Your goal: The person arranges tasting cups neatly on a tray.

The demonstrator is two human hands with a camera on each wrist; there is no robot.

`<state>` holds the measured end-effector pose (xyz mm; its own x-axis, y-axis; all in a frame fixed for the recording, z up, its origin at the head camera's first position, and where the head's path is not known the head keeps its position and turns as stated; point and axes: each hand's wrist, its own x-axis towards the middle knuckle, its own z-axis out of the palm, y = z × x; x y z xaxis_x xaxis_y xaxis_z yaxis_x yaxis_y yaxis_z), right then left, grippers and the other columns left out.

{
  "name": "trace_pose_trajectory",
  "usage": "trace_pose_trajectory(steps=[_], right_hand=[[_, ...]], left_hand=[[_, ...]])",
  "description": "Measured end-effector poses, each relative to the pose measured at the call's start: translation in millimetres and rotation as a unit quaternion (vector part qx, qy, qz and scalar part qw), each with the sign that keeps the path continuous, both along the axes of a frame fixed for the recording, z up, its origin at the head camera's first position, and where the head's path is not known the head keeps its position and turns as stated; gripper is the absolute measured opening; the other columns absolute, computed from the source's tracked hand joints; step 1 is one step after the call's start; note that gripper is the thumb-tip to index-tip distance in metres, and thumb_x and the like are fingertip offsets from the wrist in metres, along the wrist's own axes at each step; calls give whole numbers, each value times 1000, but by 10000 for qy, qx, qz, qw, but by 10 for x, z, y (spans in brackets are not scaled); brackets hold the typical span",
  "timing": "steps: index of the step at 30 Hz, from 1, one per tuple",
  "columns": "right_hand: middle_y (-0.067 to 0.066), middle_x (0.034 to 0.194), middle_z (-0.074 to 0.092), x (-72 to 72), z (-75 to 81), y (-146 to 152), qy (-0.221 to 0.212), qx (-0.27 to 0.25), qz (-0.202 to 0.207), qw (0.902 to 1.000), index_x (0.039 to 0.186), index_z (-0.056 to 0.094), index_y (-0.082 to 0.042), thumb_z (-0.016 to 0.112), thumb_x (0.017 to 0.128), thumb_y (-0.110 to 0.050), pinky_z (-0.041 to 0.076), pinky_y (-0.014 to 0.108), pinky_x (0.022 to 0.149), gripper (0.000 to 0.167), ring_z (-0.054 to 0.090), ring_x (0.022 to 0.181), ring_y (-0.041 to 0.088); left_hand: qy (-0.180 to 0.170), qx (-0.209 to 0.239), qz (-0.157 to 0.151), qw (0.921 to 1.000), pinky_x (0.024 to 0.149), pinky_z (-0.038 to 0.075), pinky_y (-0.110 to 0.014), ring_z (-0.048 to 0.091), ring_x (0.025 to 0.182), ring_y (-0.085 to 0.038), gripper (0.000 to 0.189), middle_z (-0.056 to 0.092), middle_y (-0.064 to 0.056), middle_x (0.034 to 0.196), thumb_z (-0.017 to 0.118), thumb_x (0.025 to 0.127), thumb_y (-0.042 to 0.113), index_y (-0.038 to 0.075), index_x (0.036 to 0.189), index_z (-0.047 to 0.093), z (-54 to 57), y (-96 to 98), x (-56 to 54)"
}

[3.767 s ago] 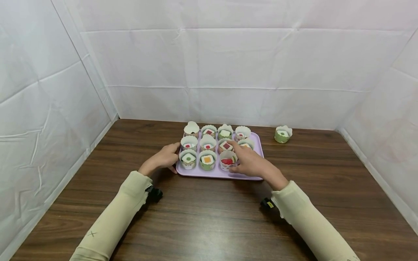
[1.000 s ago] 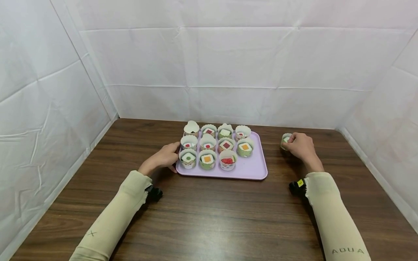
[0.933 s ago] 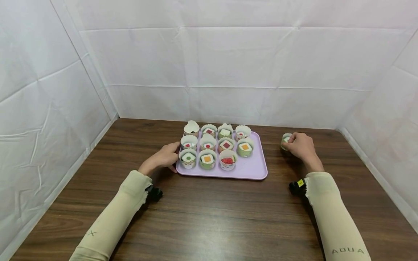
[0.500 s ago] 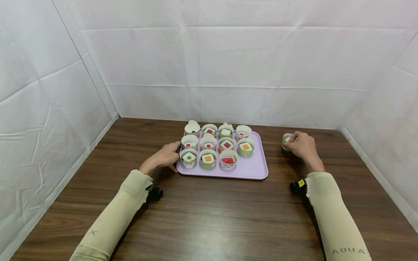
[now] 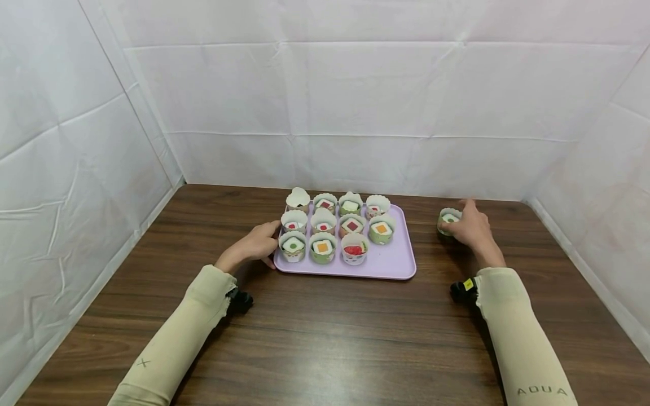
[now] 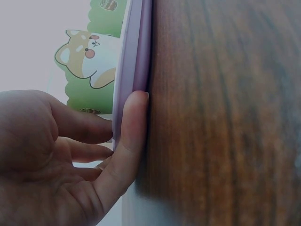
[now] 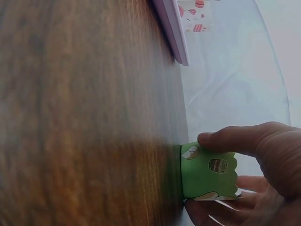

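Observation:
My left hand [image 5: 256,243] holds the left edge of the lilac tray [image 5: 391,265]; in the left wrist view the thumb lies along the rim and the fingertips meet it from the other side. Beyond them stands a green paper baking cup [image 6: 99,94] with a dog print. At the table's right rear, my right hand [image 5: 469,230] spans another green paper baking cup [image 5: 449,221] holding a white piece with a green centre. In the right wrist view, this cup [image 7: 211,170] sits upright on the table between thumb and fingers.
Several paper baking cups with small cake-like pieces stand in rows on the tray, including one with red pieces [image 5: 354,249] at the front. Wooden table [image 5: 325,338] shows around the tray. White sheeting [image 5: 355,101] closes off the back and sides.
Over the earlier frames my right hand moved from the tray's front right to the separate cup. Just now its fingers have spread wider around that cup. The left hand stays put.

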<state>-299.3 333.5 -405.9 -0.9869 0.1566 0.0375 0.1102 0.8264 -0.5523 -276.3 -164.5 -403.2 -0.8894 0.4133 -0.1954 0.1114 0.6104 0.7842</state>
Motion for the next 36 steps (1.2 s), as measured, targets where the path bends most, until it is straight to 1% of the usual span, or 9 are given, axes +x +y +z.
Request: trace_pose_trajectory(steps=[3, 6, 11, 19, 26, 32, 36], right_hand=[[39, 141, 45, -6, -4, 13, -36, 248, 105, 9996, 152, 31, 12, 70, 92, -31, 49, 64, 92, 83, 48, 115, 52], [39, 135, 48, -6, -7, 21, -35, 387, 187, 9991, 150, 35, 13, 69, 92, -30, 49, 63, 90, 79, 49, 112, 52], [39, 135, 49, 9, 5, 15, -11, 401, 183, 9990, 147, 38, 14, 70, 93, -30, 49, 63, 90, 77, 49, 111, 51], [40, 136, 48, 42, 47, 29, -37, 370, 104, 9993, 148, 39, 14, 69, 94, -28, 49, 64, 91, 74, 48, 112, 52], [40, 136, 46, 62, 113, 50, -90, 321, 53, 9994, 150, 36, 13, 68, 95, -28, 51, 63, 88, 76, 47, 112, 52], [40, 134, 47, 91, 181, 106, -142, 300, 169, 9993, 151, 36, 12, 68, 95, -30, 53, 58, 82, 77, 49, 108, 50], [39, 134, 47, 104, 205, 163, -244, 279, 286, 9989, 151, 36, 11, 68, 95, -30, 52, 56, 82, 77, 49, 108, 49]], left_hand=[[-20, 11, -1, 10000, 62, 67, -37, 68, 93, -35, 60, 50, -33, 137, 36, 95, -3, -5, 155, 32, 3, 0, 5], [-40, 17, 12, 10000, 63, 68, -38, 68, 93, -35, 60, 50, -32, 137, 36, 94, -3, -4, 154, 33, 3, -4, 3], [2, 5, 3, 10000, 62, 68, -38, 68, 92, -35, 59, 50, -32, 136, 36, 95, -3, -5, 153, 34, 3, -6, 0], [-11, 17, -19, 10000, 62, 68, -38, 67, 97, -37, 60, 48, -33, 140, 35, 95, -2, -4, 155, 32, 2, -5, -1], [-63, 8, -10, 10000, 63, 68, -37, 68, 96, -37, 61, 46, -33, 143, 35, 96, -2, -4, 157, 30, -4, 0, -2], [-41, 9, -21, 10000, 62, 67, -37, 68, 96, -37, 61, 46, -33, 144, 35, 96, -1, -3, 157, 29, -2, 5, -1], [-54, 17, -14, 10000, 63, 68, -37, 68, 97, -37, 62, 45, -34, 145, 36, 97, -2, -4, 158, 28, 2, 5, -2]])
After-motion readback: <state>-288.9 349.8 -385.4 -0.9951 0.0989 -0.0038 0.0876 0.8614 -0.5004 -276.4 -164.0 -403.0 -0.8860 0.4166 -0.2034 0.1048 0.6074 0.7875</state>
